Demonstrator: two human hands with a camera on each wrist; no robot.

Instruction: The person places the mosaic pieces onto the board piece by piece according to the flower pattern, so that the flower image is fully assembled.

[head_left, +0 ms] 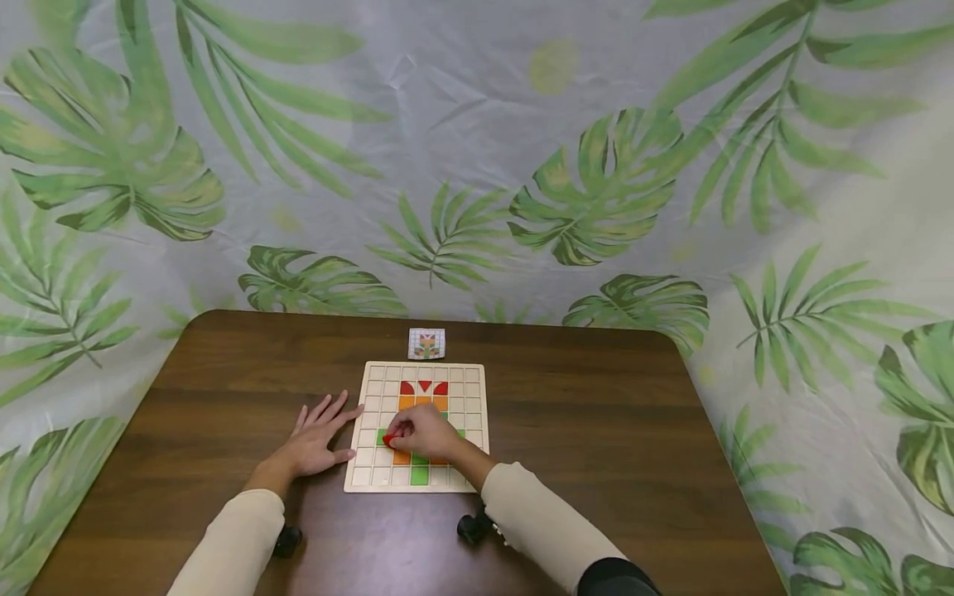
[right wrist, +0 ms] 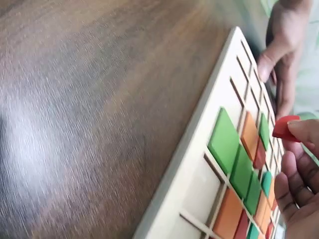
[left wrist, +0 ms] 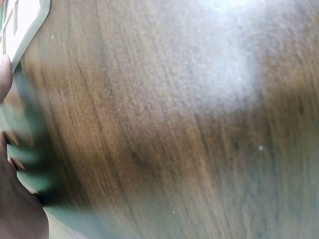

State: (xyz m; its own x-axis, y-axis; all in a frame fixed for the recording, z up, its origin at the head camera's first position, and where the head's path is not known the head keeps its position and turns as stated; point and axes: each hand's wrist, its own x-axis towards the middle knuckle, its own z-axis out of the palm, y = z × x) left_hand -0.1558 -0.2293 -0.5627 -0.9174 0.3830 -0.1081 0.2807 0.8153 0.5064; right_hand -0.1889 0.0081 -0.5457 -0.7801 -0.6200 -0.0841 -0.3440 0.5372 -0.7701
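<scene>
A pale wooden grid board (head_left: 469, 385) lies on the table, its middle cells filled with green, orange, red and teal tiles. My right hand (head_left: 423, 432) is over the board's left-centre, pinching a small red tile (right wrist: 286, 128) between thumb and finger. That tile is held above the board near a green tile (head_left: 381, 436). The left hand (head_left: 316, 439) rests with spread fingers at the board's left edge; its thumb and a fingertip touch the rim. Only part of the left hand (left wrist: 20, 209) shows in the left wrist view.
Just behind the board lies a small printed card (head_left: 426, 354) with a coloured grid pattern. The dark wooden table (head_left: 596, 430) extends on both sides. A leaf-patterned cloth (head_left: 462, 99) hangs behind it. Black devices (head_left: 473, 528) sit at both wrists.
</scene>
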